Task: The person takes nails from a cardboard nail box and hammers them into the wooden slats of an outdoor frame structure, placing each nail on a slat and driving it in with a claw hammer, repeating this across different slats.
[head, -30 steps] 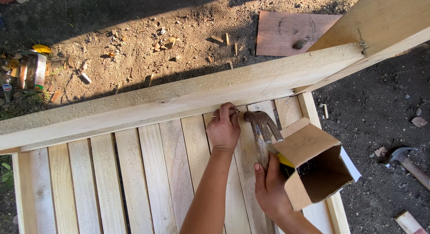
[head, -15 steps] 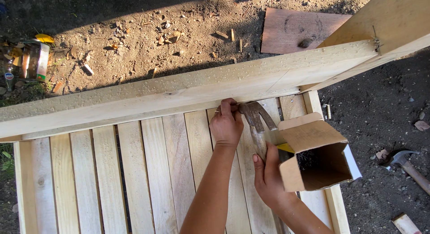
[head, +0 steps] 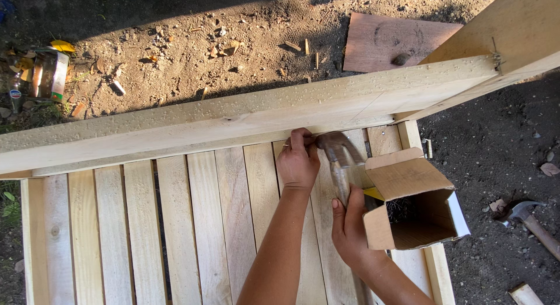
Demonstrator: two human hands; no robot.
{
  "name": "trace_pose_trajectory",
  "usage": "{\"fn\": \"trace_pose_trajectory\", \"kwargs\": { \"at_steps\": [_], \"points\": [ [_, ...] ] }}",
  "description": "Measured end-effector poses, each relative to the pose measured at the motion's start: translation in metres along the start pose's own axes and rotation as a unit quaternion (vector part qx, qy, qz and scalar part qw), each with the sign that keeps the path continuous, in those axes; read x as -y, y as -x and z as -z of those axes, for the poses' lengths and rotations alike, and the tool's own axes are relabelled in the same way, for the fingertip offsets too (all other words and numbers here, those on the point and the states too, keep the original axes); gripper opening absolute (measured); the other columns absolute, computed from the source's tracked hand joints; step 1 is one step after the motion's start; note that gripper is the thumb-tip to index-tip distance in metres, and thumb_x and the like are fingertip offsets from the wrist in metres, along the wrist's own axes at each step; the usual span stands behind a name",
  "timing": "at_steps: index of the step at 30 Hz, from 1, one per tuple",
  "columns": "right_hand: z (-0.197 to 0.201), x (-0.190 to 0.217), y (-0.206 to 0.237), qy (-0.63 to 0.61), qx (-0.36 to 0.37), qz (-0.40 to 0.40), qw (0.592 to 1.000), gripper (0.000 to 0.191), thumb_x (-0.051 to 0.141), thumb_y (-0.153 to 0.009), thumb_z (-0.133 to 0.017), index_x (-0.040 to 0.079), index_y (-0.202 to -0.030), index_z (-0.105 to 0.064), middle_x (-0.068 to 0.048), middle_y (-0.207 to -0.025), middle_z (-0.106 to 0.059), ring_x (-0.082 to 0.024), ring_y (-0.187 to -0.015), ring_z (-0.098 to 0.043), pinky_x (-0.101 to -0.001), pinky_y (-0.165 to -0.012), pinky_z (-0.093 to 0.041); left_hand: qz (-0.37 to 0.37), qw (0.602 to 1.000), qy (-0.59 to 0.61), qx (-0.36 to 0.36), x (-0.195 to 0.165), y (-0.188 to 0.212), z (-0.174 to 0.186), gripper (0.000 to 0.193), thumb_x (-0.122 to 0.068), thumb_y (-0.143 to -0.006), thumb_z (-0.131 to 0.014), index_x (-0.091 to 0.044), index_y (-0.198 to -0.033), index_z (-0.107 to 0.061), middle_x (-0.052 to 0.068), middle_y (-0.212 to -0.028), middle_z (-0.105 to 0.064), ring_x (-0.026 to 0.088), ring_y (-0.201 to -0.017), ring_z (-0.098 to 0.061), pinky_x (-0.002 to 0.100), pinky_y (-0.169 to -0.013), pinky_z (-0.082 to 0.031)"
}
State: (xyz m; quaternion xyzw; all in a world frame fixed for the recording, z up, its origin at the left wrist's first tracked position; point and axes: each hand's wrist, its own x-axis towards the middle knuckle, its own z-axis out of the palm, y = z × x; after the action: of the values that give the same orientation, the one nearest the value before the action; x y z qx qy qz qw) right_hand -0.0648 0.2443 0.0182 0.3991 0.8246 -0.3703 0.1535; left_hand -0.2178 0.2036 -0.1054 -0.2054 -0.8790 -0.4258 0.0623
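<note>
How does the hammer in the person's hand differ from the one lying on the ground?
The held hammer is gripped by the right hand, blurred, its head up by the left hand at the long plank. The second hammer lies untouched on the dark soil right of the open cardboard box, sharp in view, its handle running out of frame. Both have metal heads.

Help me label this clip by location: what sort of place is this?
Probably an outdoor makeshift carpentry spot: bare dirt ground strewn with wood chips, a slatted wooden panel being nailed, a second hammer lying in the soil.
</note>
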Motion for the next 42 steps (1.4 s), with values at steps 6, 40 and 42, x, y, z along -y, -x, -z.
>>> {"fn": "trace_pose_trajectory", "kwargs": {
  "at_steps": [6, 40, 42],
  "points": [
    [-0.008, -0.008, -0.003, -0.084, -0.135, 0.147, 0.976, 0.037, 0.023, -0.102, -0.05, 0.001, -0.129, -0.041, -0.019, -0.08, -0.062, -0.031, -0.067, -0.064, -0.0448, -0.061, -0.05, 0.009, 1.0, -0.003, -0.021, -0.006, 0.0, 0.005, 0.031, -0.018, -0.089, -0.078, -0.011, -0.11, -0.056, -0.002, -0.093, -0.077, 0.021, -0.082, -0.074, 0.036, -0.068, -0.057],
    [-0.014, -0.017, -0.005, -0.009, -0.215, 0.26, 0.941, 0.046, 0.021, -0.101, -0.053, -0.009, -0.135, -0.043, -0.033, -0.107, -0.061, -0.051, -0.098, -0.06, -0.0548, -0.085, -0.047, -0.073, 0.976, -0.165, 0.124, -0.02, 0.07, 0.045, 0.038, -0.028, -0.1, -0.061, -0.022, -0.137, -0.067, -0.007, -0.148, -0.059, 0.019, -0.145, -0.046, 0.064, -0.123, -0.019],
    [-0.017, -0.018, -0.006, 0.023, -0.265, 0.307, 0.914, 0.053, 0.022, -0.104, -0.052, -0.016, -0.138, -0.037, -0.039, -0.113, -0.057, -0.055, -0.103, -0.058, -0.0568, -0.088, -0.045, -0.072, 0.977, -0.156, 0.126, -0.018, 0.071, 0.046, 0.039, -0.028, -0.099, -0.061, -0.021, -0.136, -0.067, -0.007, -0.148, -0.059, 0.02, -0.145, -0.045, 0.064, -0.122, -0.017]
  ]
}}
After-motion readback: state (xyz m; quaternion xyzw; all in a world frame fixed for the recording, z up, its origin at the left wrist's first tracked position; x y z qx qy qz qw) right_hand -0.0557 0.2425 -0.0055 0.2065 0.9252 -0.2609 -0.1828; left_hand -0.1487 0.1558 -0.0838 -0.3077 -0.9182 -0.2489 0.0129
